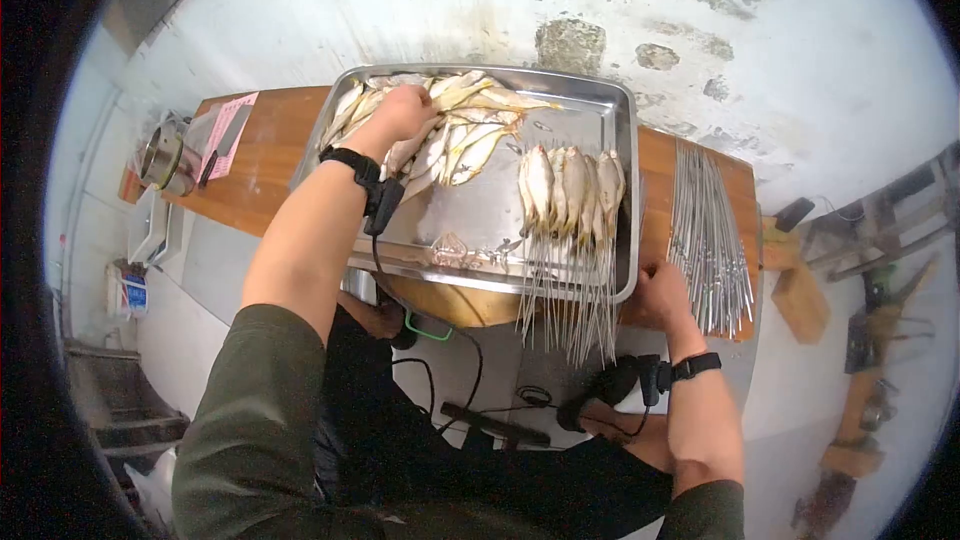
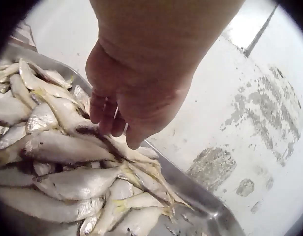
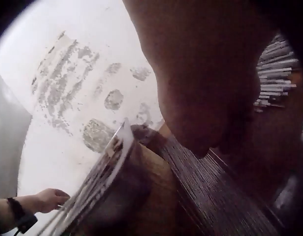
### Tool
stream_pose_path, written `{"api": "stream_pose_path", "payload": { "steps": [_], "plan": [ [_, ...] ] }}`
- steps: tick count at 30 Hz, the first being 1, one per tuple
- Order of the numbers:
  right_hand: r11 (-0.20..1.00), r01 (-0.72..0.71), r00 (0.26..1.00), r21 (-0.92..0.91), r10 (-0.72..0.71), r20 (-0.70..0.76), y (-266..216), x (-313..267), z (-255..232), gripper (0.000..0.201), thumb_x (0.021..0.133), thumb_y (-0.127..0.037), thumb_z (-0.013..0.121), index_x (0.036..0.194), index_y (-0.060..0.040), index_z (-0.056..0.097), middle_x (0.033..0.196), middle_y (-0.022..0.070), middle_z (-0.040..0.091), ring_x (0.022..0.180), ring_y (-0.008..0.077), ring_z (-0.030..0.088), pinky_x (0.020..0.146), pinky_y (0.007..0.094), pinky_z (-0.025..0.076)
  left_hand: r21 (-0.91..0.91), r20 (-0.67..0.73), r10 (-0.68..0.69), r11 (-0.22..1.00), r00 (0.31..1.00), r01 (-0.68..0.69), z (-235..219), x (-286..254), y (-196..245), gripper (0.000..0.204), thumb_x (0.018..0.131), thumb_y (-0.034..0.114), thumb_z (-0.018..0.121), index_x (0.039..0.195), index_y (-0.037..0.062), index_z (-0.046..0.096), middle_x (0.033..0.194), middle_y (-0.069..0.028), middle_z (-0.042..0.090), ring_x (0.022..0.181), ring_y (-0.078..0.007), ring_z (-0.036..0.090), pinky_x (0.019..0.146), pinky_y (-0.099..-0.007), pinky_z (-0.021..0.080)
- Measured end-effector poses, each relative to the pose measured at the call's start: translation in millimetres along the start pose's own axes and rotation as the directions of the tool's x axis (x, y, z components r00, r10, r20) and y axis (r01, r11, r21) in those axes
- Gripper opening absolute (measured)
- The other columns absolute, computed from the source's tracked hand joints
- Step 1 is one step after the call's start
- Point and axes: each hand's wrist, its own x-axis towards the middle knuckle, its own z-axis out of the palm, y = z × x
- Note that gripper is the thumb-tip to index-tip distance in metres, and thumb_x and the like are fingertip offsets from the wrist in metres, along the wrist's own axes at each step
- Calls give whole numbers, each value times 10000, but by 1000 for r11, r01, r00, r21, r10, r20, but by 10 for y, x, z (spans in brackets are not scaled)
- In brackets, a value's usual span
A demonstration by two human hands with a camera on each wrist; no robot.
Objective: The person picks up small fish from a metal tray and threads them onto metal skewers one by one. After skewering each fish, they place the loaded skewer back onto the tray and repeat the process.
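Over the fish pile at the back left of a steel tray, my left hand reaches down. In the left wrist view its bent fingers and thumb are apart, right at a silvery fish near the tray wall. Several skewered fish lie side by side at the tray's right, their thin metal skewers sticking out over the front rim. My right hand is curled at the table's front edge, between the tray and a bundle of metal skewers. I cannot tell whether it holds a skewer.
A knife lies on pink paper at the left of the wooden table, near a metal pot. The stained white wall stands right behind the tray. Cables hang below the front edge.
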Motion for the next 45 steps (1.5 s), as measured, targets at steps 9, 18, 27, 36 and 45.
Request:
{"api": "stream_pose_path", "payload": {
  "steps": [9,18,27,36,45],
  "plan": [
    [993,-91,993,-73,96,68,-1,44,217,353,809,-284,672,1009,-3,597,943,232,647,924,420,603,781,478,489,282,159,106,948,982,-148,-30,337,305,333,738,196,659,1030,38,631,1031,-201,638,987,-355,601,849,-426,486],
    [998,-39,999,50,37,26,70,165,285,227,807,-191,622,921,4,651,906,245,647,877,427,609,779,482,488,209,268,134,959,954,-193,146,689,-6,348,679,181,720,990,50,636,966,-168,660,922,-331,622,788,-406,500],
    [968,-171,982,186,153,108,-97,118,131,322,800,-254,631,938,37,640,858,260,647,876,419,623,774,485,499,174,264,213,949,941,-264,129,646,-1,274,705,183,666,942,47,651,897,-169,667,865,-344,624,759,-403,497],
    [995,-65,998,72,63,29,98,181,265,335,799,-261,643,920,50,635,883,270,645,886,431,617,778,472,501,172,269,280,928,922,-332,92,694,-74,236,754,172,624,922,6,633,915,-218,650,883,-367,624,777,-415,493],
    [970,-178,984,164,179,11,-60,174,39,322,781,-225,634,925,62,645,858,271,650,853,422,631,758,447,507,-108,29,-27,994,999,30,-73,457,42,282,829,161,531,1034,-7,627,955,-209,658,930,-332,631,840,-395,478]
  ]
}}
